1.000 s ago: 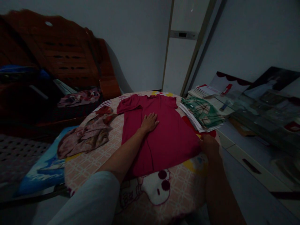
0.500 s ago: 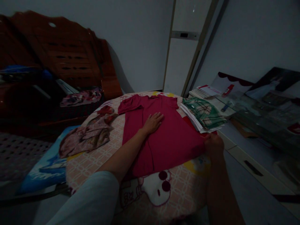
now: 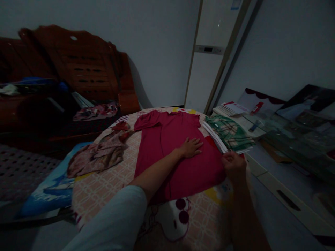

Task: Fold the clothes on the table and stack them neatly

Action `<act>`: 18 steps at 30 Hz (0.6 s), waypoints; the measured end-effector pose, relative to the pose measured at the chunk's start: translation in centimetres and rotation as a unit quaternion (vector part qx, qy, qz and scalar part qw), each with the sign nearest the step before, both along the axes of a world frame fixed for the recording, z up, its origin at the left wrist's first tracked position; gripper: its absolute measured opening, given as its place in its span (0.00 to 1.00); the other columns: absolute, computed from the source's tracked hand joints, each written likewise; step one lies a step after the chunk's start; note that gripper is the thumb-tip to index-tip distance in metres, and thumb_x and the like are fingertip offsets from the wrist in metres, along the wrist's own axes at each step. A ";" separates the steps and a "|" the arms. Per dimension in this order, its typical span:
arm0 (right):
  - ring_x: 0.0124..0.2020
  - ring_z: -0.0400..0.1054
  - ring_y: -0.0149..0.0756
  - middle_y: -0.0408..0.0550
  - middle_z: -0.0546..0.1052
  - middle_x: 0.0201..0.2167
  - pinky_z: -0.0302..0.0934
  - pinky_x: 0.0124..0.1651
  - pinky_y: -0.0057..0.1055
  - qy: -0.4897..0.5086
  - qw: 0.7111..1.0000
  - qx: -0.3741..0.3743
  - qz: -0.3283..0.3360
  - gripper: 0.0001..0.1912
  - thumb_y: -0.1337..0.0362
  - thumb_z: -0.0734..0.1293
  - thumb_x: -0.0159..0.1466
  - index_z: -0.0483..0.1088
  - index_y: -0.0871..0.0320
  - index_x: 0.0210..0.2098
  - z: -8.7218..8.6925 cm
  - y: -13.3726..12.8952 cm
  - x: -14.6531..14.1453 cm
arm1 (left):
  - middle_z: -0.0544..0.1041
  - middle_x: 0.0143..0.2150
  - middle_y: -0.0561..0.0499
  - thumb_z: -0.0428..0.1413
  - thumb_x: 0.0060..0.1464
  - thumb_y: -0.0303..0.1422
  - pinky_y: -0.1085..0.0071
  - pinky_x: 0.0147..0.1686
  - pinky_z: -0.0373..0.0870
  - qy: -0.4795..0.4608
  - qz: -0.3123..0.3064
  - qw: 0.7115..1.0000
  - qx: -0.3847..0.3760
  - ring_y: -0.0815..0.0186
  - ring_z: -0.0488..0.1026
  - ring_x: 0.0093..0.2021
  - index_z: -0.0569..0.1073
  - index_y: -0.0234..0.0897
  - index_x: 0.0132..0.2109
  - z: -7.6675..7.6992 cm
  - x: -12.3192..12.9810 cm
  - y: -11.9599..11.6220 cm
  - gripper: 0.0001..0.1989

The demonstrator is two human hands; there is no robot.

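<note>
A dark pink short-sleeved shirt [image 3: 157, 157] lies spread over a round, cloth-covered table [image 3: 206, 216], its neck pointing away from me. My left hand [image 3: 191, 147] rests flat on the right half of the shirt, fingers spread. At the shirt's lower right corner, my right hand [image 3: 234, 164] pinches the hem between thumb and fingers. Just beyond that hand sits a stack of folded clothes with a green plaid garment [image 3: 230, 132] on top. A crumpled pinkish patterned garment [image 3: 98, 157] lies on the table's left side.
A carved wooden bench [image 3: 83, 69] holding cloths and other items stands at the back left. A blue pillow [image 3: 52, 188] is left of the table. On the right is a glass-topped cabinet [image 3: 272, 127] with drawers. A tall white appliance [image 3: 202, 73] stands behind.
My left hand has slid to the right across the shirt, toward its right edge. The right hand still pinches the hem corner, slightly further left in view. The camera view has tilted a little upward.
</note>
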State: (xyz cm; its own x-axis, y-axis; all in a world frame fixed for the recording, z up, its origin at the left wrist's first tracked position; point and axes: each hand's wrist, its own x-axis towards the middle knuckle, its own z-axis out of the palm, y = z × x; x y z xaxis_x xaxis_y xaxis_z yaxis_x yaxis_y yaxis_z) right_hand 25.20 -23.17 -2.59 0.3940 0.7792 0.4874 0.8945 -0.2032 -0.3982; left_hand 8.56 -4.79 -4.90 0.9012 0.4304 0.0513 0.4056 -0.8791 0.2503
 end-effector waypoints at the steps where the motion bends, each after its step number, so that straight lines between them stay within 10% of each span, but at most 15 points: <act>1: 0.28 0.71 0.37 0.48 0.75 0.25 0.64 0.33 0.29 0.066 0.996 0.024 0.055 0.06 0.62 0.64 0.59 0.71 0.58 0.32 0.2 0.3 -1.2 | 0.57 0.71 0.39 0.46 0.65 0.43 0.44 0.65 0.50 -0.007 0.007 1.000 -0.001 0.50 0.54 0.70 0.61 0.40 0.68 -0.2 0.3 0.0 0.27; 4: 0.25 0.69 0.33 0.43 0.75 0.23 0.63 0.30 0.27 0.214 0.954 0.003 0.212 0.06 0.61 0.66 0.58 0.72 0.57 0.30 0.6 0.8 -4.4 | 0.72 0.60 0.38 0.47 0.64 0.33 0.57 0.60 0.62 -0.037 0.045 0.998 -0.009 0.55 0.69 0.60 0.72 0.33 0.58 0.3 1.0 1.1 0.19; 9: 0.25 0.70 0.32 0.43 0.75 0.23 0.60 0.29 0.25 0.252 0.932 -0.042 0.257 0.04 0.64 0.66 0.58 0.73 0.57 0.31 0.4 0.8 -6.6 | 0.78 0.49 0.33 0.42 0.64 0.26 0.64 0.52 0.68 -0.098 0.220 0.970 0.033 0.57 0.74 0.51 0.76 0.25 0.51 2.4 3.3 4.8 0.20; 18: 0.26 0.69 0.31 0.42 0.74 0.23 0.58 0.29 0.24 0.308 0.916 -0.079 0.246 0.04 0.67 0.65 0.57 0.73 0.57 0.29 0.2 0.2 -6.9 | 0.79 0.45 0.31 0.53 0.57 0.28 0.55 0.54 0.63 0.008 0.138 0.990 0.002 0.50 0.74 0.51 0.80 0.26 0.42 1.1 9.0 8.4 0.12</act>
State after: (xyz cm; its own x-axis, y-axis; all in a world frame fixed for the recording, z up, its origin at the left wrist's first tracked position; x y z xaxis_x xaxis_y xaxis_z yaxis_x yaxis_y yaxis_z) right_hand 18.28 -22.93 -2.40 0.1373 0.9781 0.1565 0.5092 0.0658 -0.8582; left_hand 17.56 3.61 -3.77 0.7501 0.6601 0.0401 0.6345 -0.7354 0.2382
